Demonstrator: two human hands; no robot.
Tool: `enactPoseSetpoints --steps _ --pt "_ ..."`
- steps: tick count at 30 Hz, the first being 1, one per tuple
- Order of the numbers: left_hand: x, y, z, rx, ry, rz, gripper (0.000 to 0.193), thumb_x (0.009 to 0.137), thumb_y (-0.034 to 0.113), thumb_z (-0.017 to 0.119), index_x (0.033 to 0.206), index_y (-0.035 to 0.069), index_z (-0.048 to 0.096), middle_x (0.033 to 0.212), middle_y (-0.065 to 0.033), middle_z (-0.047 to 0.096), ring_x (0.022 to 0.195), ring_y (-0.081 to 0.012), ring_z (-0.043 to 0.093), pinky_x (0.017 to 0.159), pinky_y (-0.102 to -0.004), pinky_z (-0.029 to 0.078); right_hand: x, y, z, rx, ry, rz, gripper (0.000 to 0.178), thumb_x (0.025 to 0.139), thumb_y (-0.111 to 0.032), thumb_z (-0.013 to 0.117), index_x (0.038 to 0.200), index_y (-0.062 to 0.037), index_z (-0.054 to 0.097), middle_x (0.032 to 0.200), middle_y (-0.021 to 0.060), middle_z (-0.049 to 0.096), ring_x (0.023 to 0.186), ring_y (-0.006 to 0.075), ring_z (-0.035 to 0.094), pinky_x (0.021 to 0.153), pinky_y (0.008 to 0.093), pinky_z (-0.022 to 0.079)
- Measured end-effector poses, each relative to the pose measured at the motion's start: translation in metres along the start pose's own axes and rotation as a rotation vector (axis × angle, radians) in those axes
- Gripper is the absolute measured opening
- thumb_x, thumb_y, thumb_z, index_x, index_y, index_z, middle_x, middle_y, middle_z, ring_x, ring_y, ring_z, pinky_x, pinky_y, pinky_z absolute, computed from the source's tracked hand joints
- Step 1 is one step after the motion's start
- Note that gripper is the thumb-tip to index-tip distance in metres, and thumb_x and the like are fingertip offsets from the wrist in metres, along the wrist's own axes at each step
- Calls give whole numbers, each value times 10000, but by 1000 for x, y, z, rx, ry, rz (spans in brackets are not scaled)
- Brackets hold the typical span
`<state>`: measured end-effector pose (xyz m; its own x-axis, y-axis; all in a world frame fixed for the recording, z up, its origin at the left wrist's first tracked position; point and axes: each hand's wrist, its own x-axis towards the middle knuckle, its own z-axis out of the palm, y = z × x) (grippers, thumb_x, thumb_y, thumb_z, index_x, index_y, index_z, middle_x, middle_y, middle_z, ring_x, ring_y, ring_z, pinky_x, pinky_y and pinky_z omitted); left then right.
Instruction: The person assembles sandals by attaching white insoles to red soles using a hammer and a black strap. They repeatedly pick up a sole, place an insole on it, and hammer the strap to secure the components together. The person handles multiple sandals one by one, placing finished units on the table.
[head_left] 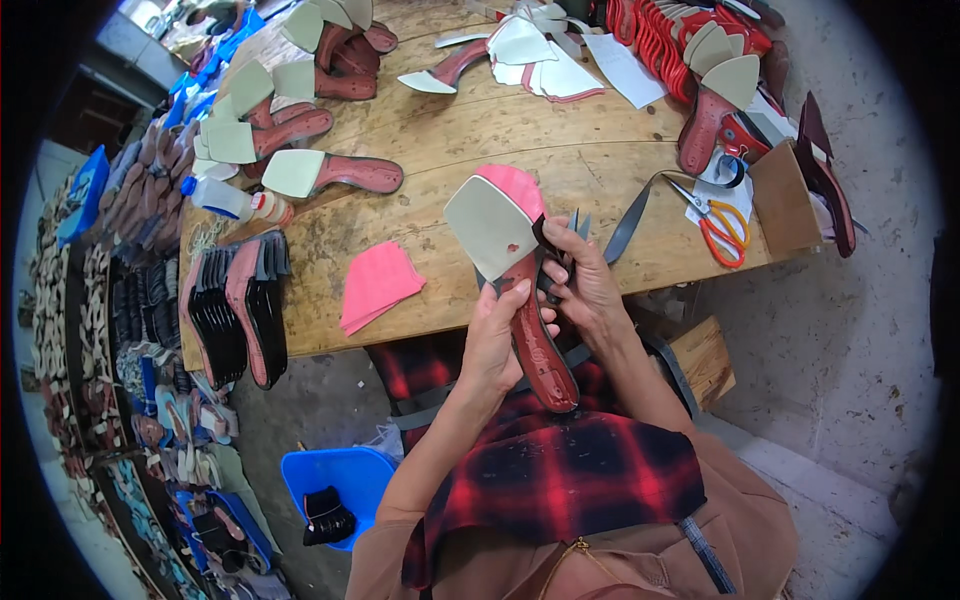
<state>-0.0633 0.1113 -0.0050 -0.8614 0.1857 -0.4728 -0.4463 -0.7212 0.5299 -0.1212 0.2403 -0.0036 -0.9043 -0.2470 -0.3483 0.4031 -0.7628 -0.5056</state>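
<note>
My left hand (pixel 492 340) is closed round the narrow middle of a shoe insole (pixel 540 355), which has a glossy reddish-brown heel part and a cream front pad (pixel 487 225). The insole is held tilted over the table's near edge, its heel end towards me. At the pad's right edge, my right hand (pixel 585 275) pinches a dark strip (pixel 541 232). Small grey scissor blades (pixel 581 222) stick out beside its fingers; their handles are mostly hidden in that hand. Behind the pad shows a pink piece (pixel 515 185).
On the wooden table (pixel 440 130) lie a pink stack (pixel 380 285), orange-handled scissors (pixel 722 225), a dark strap (pixel 630 222) and several insoles (pixel 365 173). Black-edged insoles (pixel 262 310) overhang the left edge. A cardboard box (pixel 785 200) stands right; a blue bin (pixel 340 480) sits below.
</note>
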Motion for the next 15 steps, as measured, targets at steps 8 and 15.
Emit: enactPoseSetpoints --steps 8,15 --pt "9 -10 -3 61 18 47 322 948 170 597 1211 93 429 912 -58 588 702 -166 650 584 -332 596 2 0 -9 -268 113 -89 115 904 -210 688 912 -113 627 726 -45 581 463 22 453 376 189 323" --pt "13 4 -8 202 -52 109 464 924 132 628 1308 83 373 1035 -113 590 817 -236 685 680 -381 598 22 -12 -15 -1231 -191 -877 140 902 -107 633 948 25 646 871 106 595 742 194 570 635 307 449"
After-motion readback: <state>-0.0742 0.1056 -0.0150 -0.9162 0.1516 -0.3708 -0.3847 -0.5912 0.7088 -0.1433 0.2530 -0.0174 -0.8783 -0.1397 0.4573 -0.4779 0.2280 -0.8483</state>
